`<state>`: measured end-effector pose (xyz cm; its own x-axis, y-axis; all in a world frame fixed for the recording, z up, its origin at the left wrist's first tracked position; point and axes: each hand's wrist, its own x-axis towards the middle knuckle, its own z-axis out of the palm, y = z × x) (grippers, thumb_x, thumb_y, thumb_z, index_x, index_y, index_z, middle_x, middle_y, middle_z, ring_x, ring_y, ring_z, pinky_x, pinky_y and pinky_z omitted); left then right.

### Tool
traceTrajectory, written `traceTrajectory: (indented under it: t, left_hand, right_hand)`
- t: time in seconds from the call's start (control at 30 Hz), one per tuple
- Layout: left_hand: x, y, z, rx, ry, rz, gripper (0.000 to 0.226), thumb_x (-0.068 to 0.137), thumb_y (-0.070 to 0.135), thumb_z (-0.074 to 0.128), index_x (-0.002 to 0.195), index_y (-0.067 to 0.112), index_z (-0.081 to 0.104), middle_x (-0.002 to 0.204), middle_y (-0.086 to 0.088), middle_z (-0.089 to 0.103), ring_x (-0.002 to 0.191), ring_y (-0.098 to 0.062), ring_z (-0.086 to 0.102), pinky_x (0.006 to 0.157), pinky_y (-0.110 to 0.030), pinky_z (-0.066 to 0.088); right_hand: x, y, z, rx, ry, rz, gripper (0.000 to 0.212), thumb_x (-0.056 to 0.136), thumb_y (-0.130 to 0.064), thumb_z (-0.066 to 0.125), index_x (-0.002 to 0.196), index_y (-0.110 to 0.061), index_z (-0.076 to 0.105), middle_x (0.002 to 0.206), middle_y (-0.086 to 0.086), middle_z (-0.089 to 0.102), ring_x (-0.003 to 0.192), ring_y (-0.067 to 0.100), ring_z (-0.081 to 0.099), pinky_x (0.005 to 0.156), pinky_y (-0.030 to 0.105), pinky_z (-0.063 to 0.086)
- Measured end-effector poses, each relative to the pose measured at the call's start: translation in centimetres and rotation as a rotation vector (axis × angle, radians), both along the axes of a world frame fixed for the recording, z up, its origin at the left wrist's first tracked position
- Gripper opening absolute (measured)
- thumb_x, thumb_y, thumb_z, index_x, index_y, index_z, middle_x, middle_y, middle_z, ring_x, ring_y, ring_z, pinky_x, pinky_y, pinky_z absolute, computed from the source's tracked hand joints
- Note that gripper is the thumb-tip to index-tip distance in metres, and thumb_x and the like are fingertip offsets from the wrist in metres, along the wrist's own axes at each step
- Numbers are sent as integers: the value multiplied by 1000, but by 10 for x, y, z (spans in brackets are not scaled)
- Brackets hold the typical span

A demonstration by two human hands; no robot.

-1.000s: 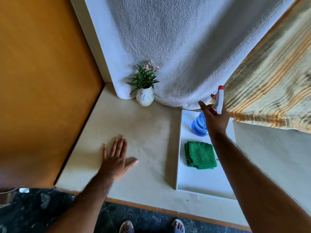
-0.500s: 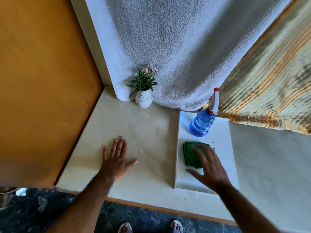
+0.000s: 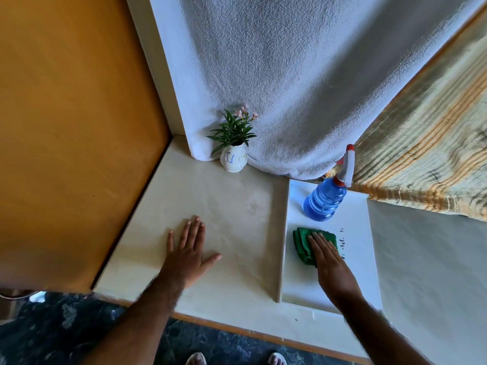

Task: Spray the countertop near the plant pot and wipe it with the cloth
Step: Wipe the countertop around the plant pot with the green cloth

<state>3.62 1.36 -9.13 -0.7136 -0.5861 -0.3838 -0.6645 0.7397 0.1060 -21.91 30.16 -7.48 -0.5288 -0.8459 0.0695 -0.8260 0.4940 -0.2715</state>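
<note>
The right hand (image 3: 330, 262) lies flat on the folded green cloth (image 3: 305, 242) at the white tray's (image 3: 355, 280) middle, fingers spread, apparently not yet closed on it. The spray bottle (image 3: 325, 200) stands at the tray's far edge. The left hand (image 3: 188, 251) rests open-palmed on the countertop (image 3: 237, 206), whose far corner holds the plant pot (image 3: 234, 160). This looks like the cloth pickup; next, pinch it and carry it toward the pot.

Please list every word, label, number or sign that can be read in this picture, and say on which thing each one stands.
None can be read.
Tray: a small column of dark print beside the green cloth, too small and blurred to read.
Plant pot: a blue painted squiggle, not clearly a letter.
Spray bottle: no label visible.
</note>
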Motion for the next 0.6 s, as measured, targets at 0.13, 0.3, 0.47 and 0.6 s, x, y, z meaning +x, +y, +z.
traceTrajectory:
  t: [0.13,0.3,0.47,0.6]
  left_hand:
    - [0,0,1,3,10,0,106,71,85,-8,148,16,-31,160,-4,-35,149,-20,-27,121,-57,-13]
    - [1,-1,-3,-14,35,-12,105,73,86,-6,148,17,-31,162,-4,-30,151,-21,-23,119,-58,-15]
    - [3,-2,-4,-42,67,-17,105,73,87,-5,150,18,-26,164,-5,-25,152,-23,-21,119,-57,-18]
    - [5,-2,-8,-48,107,-13,102,79,86,3,150,19,-25,163,-3,-27,151,-23,-22,117,-57,-19]
  right_hand:
    - [14,-27,21,-100,-12,60,77,75,24,62,145,-5,46,152,10,43,140,27,39,111,43,38]
    - [32,-100,53,-213,50,360,55,95,4,40,149,-6,38,156,12,38,147,24,29,122,32,20]
    - [21,-196,69,-209,199,551,45,102,-6,31,144,0,46,150,21,46,141,35,40,118,47,30]
    - [0,-262,70,-156,383,725,41,96,1,46,135,5,54,141,27,53,133,42,48,110,54,41]
